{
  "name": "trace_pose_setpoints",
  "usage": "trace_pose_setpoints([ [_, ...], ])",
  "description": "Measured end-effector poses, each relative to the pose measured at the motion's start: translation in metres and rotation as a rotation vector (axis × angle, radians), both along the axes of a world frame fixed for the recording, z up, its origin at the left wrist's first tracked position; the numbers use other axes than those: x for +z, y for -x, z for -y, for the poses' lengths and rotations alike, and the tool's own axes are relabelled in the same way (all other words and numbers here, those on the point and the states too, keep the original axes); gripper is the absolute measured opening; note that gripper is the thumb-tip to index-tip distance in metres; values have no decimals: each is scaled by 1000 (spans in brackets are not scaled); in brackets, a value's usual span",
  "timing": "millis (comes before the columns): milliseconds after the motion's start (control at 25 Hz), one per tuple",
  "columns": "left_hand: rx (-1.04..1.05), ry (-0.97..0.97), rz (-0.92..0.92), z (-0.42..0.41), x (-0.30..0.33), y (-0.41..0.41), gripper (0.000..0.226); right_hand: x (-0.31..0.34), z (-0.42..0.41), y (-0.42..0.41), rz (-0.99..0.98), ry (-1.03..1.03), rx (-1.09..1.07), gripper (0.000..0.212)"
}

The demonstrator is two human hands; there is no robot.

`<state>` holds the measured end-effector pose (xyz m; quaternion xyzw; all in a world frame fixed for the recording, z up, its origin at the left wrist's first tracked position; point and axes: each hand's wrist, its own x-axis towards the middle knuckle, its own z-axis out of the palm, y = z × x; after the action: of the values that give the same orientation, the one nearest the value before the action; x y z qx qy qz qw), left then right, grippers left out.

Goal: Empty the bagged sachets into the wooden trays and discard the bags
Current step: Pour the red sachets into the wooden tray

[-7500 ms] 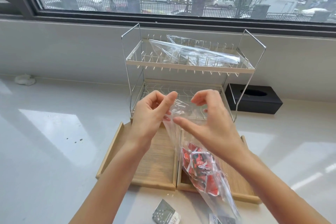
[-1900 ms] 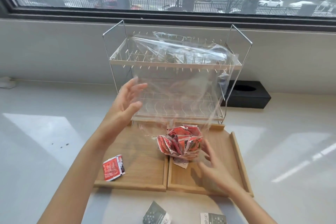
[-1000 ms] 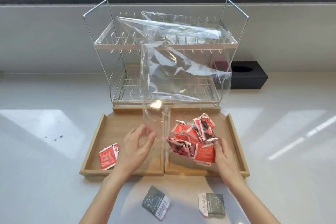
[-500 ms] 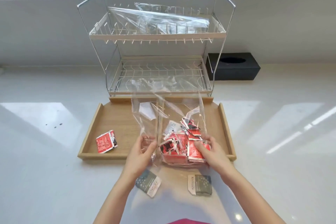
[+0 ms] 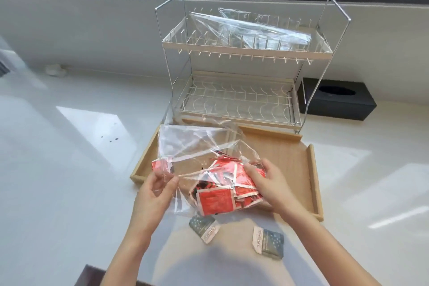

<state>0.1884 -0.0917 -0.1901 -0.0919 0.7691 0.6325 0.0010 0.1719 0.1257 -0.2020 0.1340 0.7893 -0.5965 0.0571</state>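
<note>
Sachets part-way out of the clear bag, over the wooden trays.

The left hand (image 5: 156, 187) pinches an edge of the clear bag (image 5: 197, 146); the right hand (image 5: 267, 183) curls round the heap of red sachets (image 5: 222, 190), which appear mostly still wrapped in the film at the near edge of the wooden trays (image 5: 311, 169). One red sachet (image 5: 160, 165) lies apart at the left. Emptied bags (image 5: 250, 28) rest on the upper shelf of the wire rack (image 5: 246, 53). Two grey sachets (image 5: 268, 242) lie on the bench (image 5: 58, 181). This bag likely remains to be emptied and discarded.
</note>
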Motion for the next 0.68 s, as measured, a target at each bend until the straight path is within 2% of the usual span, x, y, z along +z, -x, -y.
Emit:
trace_pose_setpoints([
  [280,81,-30,44,16,19,10,7,34,14,26,-64,67,10,13],
  [360,64,-23,67,19,22,15,6,39,17,31,-34,68,18,11],
  [480,15,-88,63,26,27,23,7,44,23,39,-25,186,19,13],
  [600,-13,-109,52,31,32,32,11,52,26,45,-47,126,18,10],
  [680,-41,-169,28,33,39,39,6,61,30,51,-66,214,37,10],
])
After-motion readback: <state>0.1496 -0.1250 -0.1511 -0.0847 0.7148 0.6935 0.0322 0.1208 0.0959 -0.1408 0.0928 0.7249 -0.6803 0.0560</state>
